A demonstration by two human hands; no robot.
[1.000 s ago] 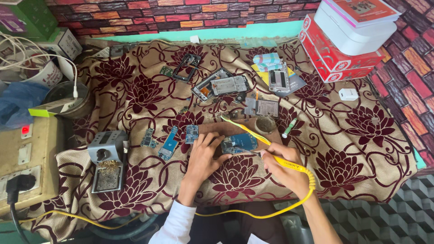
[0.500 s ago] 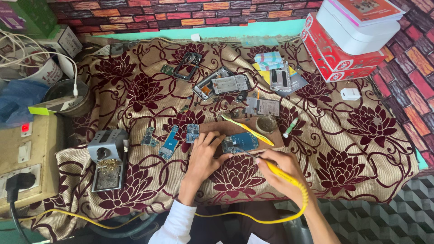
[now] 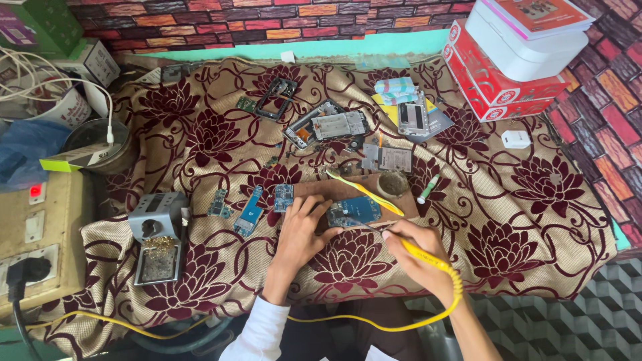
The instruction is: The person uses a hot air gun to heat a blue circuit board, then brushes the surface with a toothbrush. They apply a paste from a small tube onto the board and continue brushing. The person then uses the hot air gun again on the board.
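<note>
Two hands work at the middle of the head view, the only view. The left hand (image 3: pixel 299 230) lies flat, fingers (image 3: pixel 314 206) spread apart and pressing the near edge of a blue circuit board (image 3: pixel 354 211), which sits on a brown cardboard pad (image 3: pixel 314 190) at the centre of the surface (image 3: pixel 535 220). The right hand (image 3: pixel 418 257), at 4 o'clock from the board, has its fingers clamped pen-style on a yellow soldering iron (image 3: pixel 418 251), tip down at the board's near edge. A yellow toothbrush (image 3: pixel 364 192) lies across the pad at 12 o'clock.

Risk, as I judge it: the iron's coiled yellow cord (image 3: pixel 374 326) loops low by the lap; a snag could jerk the tip across the board or onto the left fingertips, which rest very close. The cloth under the pad could scorch if the tip slips off.

Surface: floral maroon-and-tan cloth, strewn with small blue boards (image 3: pixel 251 210) at 9 o'clock, opened phone frames (image 3: pixel 328 127) at 12, an iron stand (image 3: pixel 155 237) at 8. Red and white boxes (image 3: pixel 515 53) are stacked at 2 o'clock. A brick-pattern wall (image 3: pixel 267 23) runs behind; a socket box (image 3: pixel 30 244) stands at far left.
</note>
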